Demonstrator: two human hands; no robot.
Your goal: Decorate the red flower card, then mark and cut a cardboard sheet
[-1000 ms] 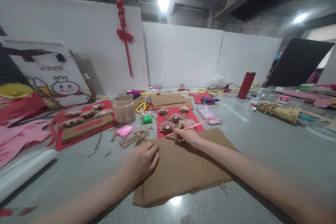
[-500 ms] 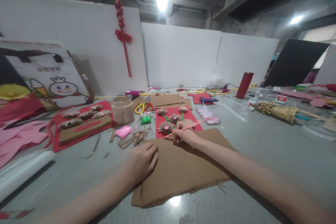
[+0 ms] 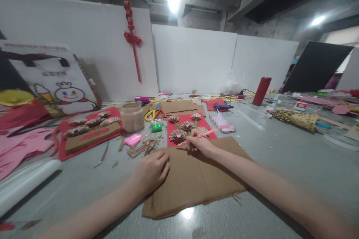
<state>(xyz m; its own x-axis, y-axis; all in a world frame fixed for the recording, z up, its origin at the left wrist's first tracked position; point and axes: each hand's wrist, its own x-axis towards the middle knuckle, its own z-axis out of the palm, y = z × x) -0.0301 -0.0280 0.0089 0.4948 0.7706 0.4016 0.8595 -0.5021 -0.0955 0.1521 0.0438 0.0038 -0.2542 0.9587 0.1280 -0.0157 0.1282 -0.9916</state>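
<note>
A large brown cardboard sheet (image 3: 196, 183) lies flat on the grey floor before me. My left hand (image 3: 151, 171) rests on its left edge with the fingers curled down, pressing the sheet. My right hand (image 3: 199, 143) is closed round a thin pink pencil (image 3: 206, 133) at the sheet's far edge, its tip pointing left. Just beyond it lies a red card (image 3: 187, 127) with several brown paper flowers on green stems.
A second red board with paper flowers (image 3: 89, 131) lies at the left, beside a tan jar (image 3: 132, 116), scissors (image 3: 153, 113), a pink eraser (image 3: 132, 139) and cardboard scraps (image 3: 143, 147). A red bottle (image 3: 260, 91) and patterned roll (image 3: 298, 118) sit right. White panels stand behind.
Almost nothing has changed; the view shifts slightly and both hands stay where they were on the cardboard.
</note>
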